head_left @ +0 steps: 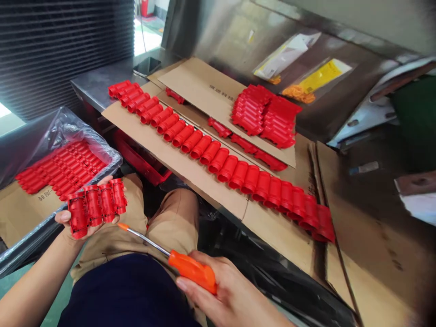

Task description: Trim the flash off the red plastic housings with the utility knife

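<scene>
My left hand (81, 227) is closed around a red ribbed plastic part (98, 205) made of several joined half-tubes, held at the left beside the lined box. In my right hand (218, 284) is a screwdriver (190, 268) with an orange handle, its steel shaft pointing left and an orange cover on its end. That tip lies close to the lower right of the red part; I cannot tell if they touch. A long row of red plastic tube-shaped parts (218, 159) runs across the cardboard on the bench.
A plastic-lined box (116, 156) at the left holds stacked red parts. A cardboard sheet (194, 81) carries a red stack (265, 116), with more red pieces beneath. Behind lie bags with yellow labels (323, 77). A red bin (139, 159) stands under the bench edge.
</scene>
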Motion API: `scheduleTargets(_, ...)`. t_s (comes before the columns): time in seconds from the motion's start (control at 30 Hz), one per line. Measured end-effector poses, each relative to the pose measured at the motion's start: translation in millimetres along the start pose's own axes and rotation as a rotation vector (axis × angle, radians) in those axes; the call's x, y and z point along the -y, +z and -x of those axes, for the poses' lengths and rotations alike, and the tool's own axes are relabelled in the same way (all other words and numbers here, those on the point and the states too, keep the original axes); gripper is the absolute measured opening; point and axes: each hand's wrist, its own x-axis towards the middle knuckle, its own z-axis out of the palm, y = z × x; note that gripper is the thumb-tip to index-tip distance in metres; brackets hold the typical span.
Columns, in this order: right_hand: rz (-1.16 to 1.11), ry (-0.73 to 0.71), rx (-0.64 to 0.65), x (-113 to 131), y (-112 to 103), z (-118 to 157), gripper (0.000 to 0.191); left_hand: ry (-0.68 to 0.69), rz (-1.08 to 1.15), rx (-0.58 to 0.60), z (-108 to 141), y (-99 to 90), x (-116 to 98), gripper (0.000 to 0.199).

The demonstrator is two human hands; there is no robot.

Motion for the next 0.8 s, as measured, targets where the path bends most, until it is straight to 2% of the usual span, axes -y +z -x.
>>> scheduleTargets(0.1, -0.232, 0.019, -0.053, -43.0, 24.5, -7.6, 0.052, 0.040, 0.117, 0.017, 3.0, 8.5, 0.8, 0.105)
scheduleTargets(0.2, -0.549, 0.168, -0.070, -88.8, 63.3, -28.6, 0.060, 0.054, 0.195, 0.073, 0.6, 20.7, 4.4, 0.100)
scheduleTargets(0.3, -0.654, 0.231, -0.163, -126.4, 100.6, -51.3, 0.068, 0.055, 0.269, 0.170, -5.5, 26.6, 6.1, 0.096)
scheduleTargets(0.4, -0.740, 0.343, -0.224, -151.5, 125.0, -66.6, 0.072, 0.026, 0.344, 0.305, -8.8, 23.0, 5.0, 0.094)
scheduleTargets(0.5, -0.848, 0.445, -0.305, -163.5, 134.6, -72.6, 0.071, 0.033, 0.408, 0.367, -6.8, 15.1, 4.5, 0.095)
scheduleTargets(0.67, -0.860, 0.511, -0.310, -165.4, 130.2, -74.1, 0.074, 0.049, 0.421, 0.355, -2.7, 3.6, 7.2, 0.109)
scheduleTargets(0.8, -0.855, 0.552, -0.284, -167.4, 124.6, -76.8, 0.076, 0.077, 0.417, 0.331, -7.9, 3.9, 6.2, 0.095)
